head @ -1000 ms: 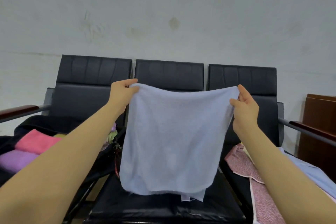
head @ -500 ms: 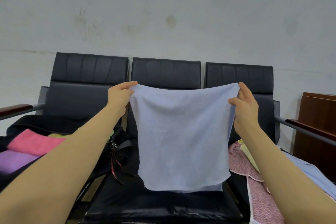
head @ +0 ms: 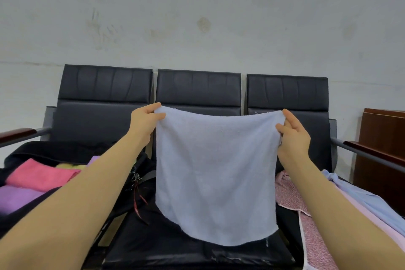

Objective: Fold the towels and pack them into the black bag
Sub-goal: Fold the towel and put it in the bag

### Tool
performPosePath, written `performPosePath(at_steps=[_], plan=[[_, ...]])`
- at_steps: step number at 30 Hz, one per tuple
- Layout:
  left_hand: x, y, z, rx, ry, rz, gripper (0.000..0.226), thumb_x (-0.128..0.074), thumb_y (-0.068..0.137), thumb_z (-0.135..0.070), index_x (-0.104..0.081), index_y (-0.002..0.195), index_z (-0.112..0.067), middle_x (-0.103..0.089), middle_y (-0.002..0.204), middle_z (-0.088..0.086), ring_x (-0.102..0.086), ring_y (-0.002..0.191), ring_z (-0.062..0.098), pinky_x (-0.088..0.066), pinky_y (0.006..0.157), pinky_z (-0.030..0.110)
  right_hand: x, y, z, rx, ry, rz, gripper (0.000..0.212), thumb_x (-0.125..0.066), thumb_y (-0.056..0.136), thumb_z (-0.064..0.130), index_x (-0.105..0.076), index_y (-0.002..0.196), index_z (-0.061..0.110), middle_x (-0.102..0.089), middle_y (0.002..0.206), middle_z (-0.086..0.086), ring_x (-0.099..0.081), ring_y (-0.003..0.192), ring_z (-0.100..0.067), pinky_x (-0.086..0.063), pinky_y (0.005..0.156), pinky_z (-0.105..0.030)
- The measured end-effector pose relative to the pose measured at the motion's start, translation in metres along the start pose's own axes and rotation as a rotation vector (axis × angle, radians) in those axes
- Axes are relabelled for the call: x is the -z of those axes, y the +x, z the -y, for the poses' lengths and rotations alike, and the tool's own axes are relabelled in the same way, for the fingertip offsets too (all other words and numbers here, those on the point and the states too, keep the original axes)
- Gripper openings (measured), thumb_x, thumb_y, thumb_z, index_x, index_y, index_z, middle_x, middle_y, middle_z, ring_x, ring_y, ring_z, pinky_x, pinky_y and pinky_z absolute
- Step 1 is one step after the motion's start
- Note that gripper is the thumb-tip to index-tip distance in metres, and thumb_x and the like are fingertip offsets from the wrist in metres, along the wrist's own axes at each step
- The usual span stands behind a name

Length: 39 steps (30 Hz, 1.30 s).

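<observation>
Both hands are holding a pale blue towel (head: 215,173) up by its top corners: the left hand (head: 144,124) is pinching the upper left corner between thumb and fingers, and the right hand (head: 292,136) is pinching the upper right corner, so each grip is narrow and closed on cloth. The towel is hanging flat between the two grips, its top edge sagging slightly and its lower edge dangling just above the middle seat (head: 175,245) of a row of black chairs. Below and to the left of the left grip, the black bag (head: 52,151) is lying open on the left seat, holding a pink towel (head: 40,175), a purple towel (head: 17,198) and what is probably a yellow one beyond them. Below the right grip, a pink patterned cloth (head: 311,245) and a light blue cloth (head: 363,198) are lying on the right seat.
</observation>
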<state>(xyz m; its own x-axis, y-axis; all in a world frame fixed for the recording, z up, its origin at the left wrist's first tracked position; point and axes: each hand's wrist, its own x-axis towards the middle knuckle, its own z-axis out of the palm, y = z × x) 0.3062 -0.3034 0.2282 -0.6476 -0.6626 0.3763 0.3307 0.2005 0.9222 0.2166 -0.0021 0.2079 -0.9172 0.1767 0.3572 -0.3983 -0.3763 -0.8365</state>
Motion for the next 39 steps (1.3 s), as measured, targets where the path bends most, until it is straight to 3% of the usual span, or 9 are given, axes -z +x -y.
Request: performPosePath(at_steps=[7, 13, 19, 22, 25, 28, 30, 33, 39], plan=[[-0.007, 0.004, -0.009, -0.143, 0.17, -0.057, 0.039, -0.058, 0.09, -0.003, -0.059, 0.128, -0.007, -0.056, 0.135, 0.006, -0.049, 0.126, 0.02, -0.038, 0.103, 0.028, -0.001, -0.002, 0.009, 0.038, 0.079, 0.018, 0.036, -0.054, 0.094, 0.001, -0.062, 0.124, 0.02, -0.062, 0.108, 0.015, -0.059, 0.094, 0.001, -0.049, 0.07, -0.011], [-0.008, 0.004, -0.011, -0.186, 0.123, -0.175, 0.024, -0.062, 0.09, -0.01, -0.069, 0.113, -0.009, -0.067, 0.115, 0.003, -0.057, 0.105, 0.011, -0.041, 0.089, 0.021, 0.003, 0.001, 0.011, 0.06, 0.125, -0.067, 0.03, -0.06, 0.091, 0.003, -0.066, 0.118, 0.015, -0.065, 0.097, 0.014, -0.061, 0.085, 0.003, -0.048, 0.061, -0.008], [-0.009, 0.003, -0.008, -0.033, -0.066, -0.186, 0.03, -0.056, 0.091, 0.001, -0.067, 0.117, -0.01, -0.062, 0.121, 0.001, -0.05, 0.106, 0.01, -0.035, 0.092, 0.018, 0.005, 0.005, 0.006, 0.027, 0.111, -0.075, 0.04, -0.051, 0.093, -0.004, -0.063, 0.125, 0.016, -0.061, 0.123, 0.005, -0.056, 0.11, -0.011, -0.048, 0.077, -0.015], [-0.01, 0.006, -0.01, -0.003, -0.068, -0.152, 0.034, -0.058, 0.089, 0.002, -0.064, 0.121, -0.009, -0.06, 0.128, 0.005, -0.052, 0.118, 0.017, -0.037, 0.096, 0.022, 0.006, 0.005, 0.006, 0.05, 0.086, -0.069, 0.039, -0.053, 0.093, -0.002, -0.062, 0.126, 0.016, -0.062, 0.122, 0.006, -0.058, 0.103, -0.006, -0.048, 0.074, -0.014], [-0.011, 0.008, -0.008, -0.067, 0.126, -0.081, 0.043, -0.061, 0.088, 0.0, -0.057, 0.13, -0.007, -0.054, 0.136, 0.008, -0.048, 0.126, 0.023, -0.037, 0.106, 0.031, 0.009, 0.006, 0.006, 0.093, 0.02, -0.062, 0.037, -0.057, 0.092, 0.001, -0.061, 0.126, 0.014, -0.062, 0.114, 0.006, -0.058, 0.091, 0.0, -0.045, 0.071, -0.01], [-0.011, 0.009, -0.003, -0.158, 0.425, -0.047, 0.045, -0.056, 0.092, -0.003, -0.05, 0.136, -0.005, -0.049, 0.141, 0.011, -0.045, 0.13, 0.028, -0.035, 0.107, 0.034, 0.011, 0.008, 0.004, 0.16, -0.096, -0.073, 0.036, -0.058, 0.092, 0.002, -0.06, 0.127, 0.012, -0.063, 0.116, 0.002, -0.059, 0.103, -0.01, -0.046, 0.085, -0.017], [-0.009, 0.009, 0.001, -0.216, 0.544, -0.051, 0.035, -0.052, 0.094, -0.005, -0.056, 0.129, 0.0, -0.055, 0.134, 0.017, -0.051, 0.123, 0.03, -0.041, 0.1, 0.034, 0.012, 0.01, 0.0, 0.206, -0.189, -0.063, 0.037, -0.057, 0.092, 0.004, -0.059, 0.129, 0.011, -0.061, 0.117, 0.003, -0.056, 0.104, -0.01, -0.043, 0.09, -0.021], [-0.007, 0.008, 0.008, -0.283, 0.627, -0.047, 0.023, -0.05, 0.095, -0.009, -0.069, 0.106, -0.001, -0.067, 0.109, 0.015, -0.059, 0.093, 0.021, -0.043, 0.076, 0.027, 0.014, 0.012, -0.008, 0.255, -0.327, -0.059, 0.035, -0.057, 0.092, 0.006, -0.06, 0.127, 0.01, -0.061, 0.11, 0.003, -0.057, 0.095, -0.006, -0.041, 0.088, -0.019], [0.002, 0.011, 0.018, -0.259, 0.653, -0.102, 0.02, -0.056, 0.093, -0.023, -0.063, 0.087, -0.005, -0.062, 0.088, 0.01, -0.056, 0.072, 0.02, -0.046, 0.067, 0.033, 0.018, 0.018, -0.02, 0.319, -0.594, -0.144, 0.01, -0.059, 0.091, 0.016, -0.067, 0.088, 0.021, -0.065, 0.096, -0.005, -0.06, 0.092, -0.022, -0.048, 0.094, -0.049]])
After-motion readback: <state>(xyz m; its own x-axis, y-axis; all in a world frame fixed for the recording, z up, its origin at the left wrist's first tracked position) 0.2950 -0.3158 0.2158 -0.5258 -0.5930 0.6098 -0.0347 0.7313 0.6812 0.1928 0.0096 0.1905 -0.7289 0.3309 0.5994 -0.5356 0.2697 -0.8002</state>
